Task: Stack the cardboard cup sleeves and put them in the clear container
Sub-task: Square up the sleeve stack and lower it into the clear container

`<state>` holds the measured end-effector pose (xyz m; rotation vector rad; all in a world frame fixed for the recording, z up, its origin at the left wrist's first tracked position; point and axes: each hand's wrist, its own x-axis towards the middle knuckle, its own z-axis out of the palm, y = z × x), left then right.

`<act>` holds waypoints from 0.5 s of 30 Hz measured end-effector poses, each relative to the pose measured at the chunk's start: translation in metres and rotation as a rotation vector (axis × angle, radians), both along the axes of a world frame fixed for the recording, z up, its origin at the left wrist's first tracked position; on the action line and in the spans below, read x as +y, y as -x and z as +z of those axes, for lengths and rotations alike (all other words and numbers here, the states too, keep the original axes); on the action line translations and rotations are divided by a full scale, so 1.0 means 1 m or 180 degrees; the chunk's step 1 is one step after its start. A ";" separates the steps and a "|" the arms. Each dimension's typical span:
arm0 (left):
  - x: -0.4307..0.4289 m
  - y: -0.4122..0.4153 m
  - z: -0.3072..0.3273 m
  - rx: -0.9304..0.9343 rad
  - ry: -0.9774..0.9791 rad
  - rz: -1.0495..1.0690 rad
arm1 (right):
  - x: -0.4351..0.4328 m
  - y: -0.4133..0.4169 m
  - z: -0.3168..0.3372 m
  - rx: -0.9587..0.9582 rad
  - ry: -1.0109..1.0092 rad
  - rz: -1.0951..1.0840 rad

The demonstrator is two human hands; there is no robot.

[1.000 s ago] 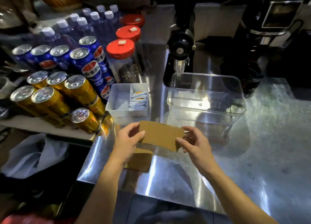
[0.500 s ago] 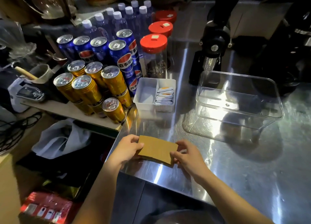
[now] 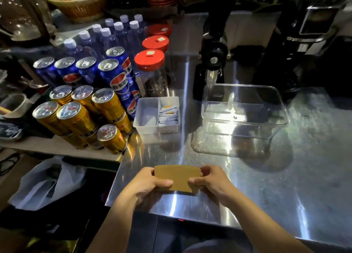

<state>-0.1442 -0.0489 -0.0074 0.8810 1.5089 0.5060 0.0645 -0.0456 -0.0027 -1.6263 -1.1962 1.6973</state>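
A flat brown stack of cardboard cup sleeves [image 3: 178, 177] hangs just above the near left corner of the steel counter [image 3: 285, 186]. My left hand [image 3: 150, 182] pinches its left end and my right hand [image 3: 211, 180] pinches its right end. I cannot tell how many sleeves lie in the stack. The clear container [image 3: 245, 112] stands empty on the counter, beyond my hands and to the right.
A small white tray of sachets [image 3: 158, 117] sits beyond the sleeves. Gold cans [image 3: 76, 117], blue cans [image 3: 114, 75], water bottles and red-lidded jars [image 3: 150, 70] crowd the left. Two black grinders [image 3: 213, 49] stand behind the container. The counter's front edge runs just under my wrists.
The sleeve that I held up has come down onto the one lying on the counter, and both hands now grip them together, closer to me. The camera has shifted.
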 end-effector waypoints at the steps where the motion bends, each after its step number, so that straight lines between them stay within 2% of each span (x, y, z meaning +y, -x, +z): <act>1: 0.001 -0.010 0.000 -0.0155 -0.0035 -0.0009 | -0.001 -0.010 0.002 0.0136 -0.0021 -0.0095; 4: 0.012 -0.047 0.002 -0.0363 -0.0449 -0.0151 | -0.002 -0.044 0.009 0.0274 -0.0237 -0.0505; 9: 0.037 -0.116 0.002 -0.0410 -0.1210 -0.0440 | 0.003 -0.105 0.008 -0.0317 -0.0940 -0.0897; 15: 0.048 -0.165 -0.015 -0.0377 -0.1633 -0.0552 | -0.002 -0.150 -0.010 -0.0863 -0.1390 -0.1302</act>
